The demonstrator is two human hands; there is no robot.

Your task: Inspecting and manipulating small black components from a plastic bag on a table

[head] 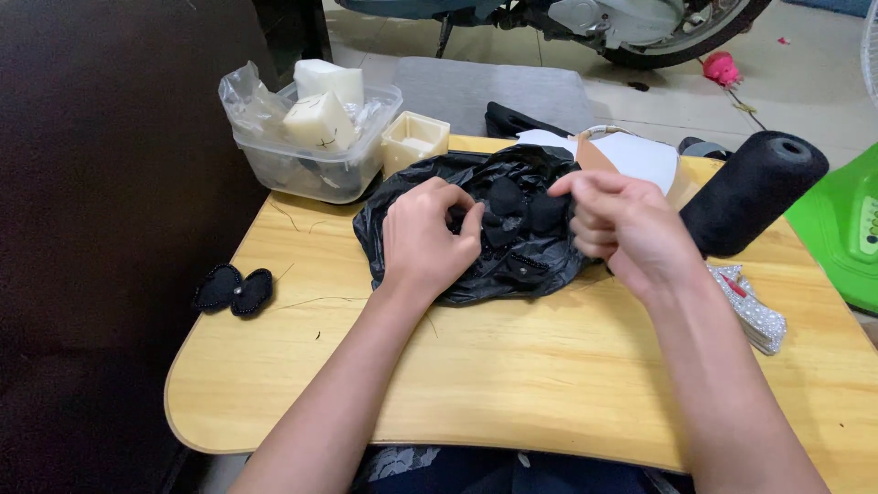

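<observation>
A small black fabric bow [517,212] is held between both hands over a crumpled black plastic bag [498,265] on the wooden table [512,375]. My left hand [425,240] pinches the bow's left side with thumb and fingers. My right hand [622,227] grips its right side with closed fingers. A finished black bow with a beaded edge [233,289] lies alone near the table's left edge.
A clear plastic tub [315,146] with white blocks stands at the back left, a small cream box [414,139] beside it. A black thread cone [752,190] lies at the right, a strip of white beaded trim [757,311] below it. A motorbike [585,23] stands behind.
</observation>
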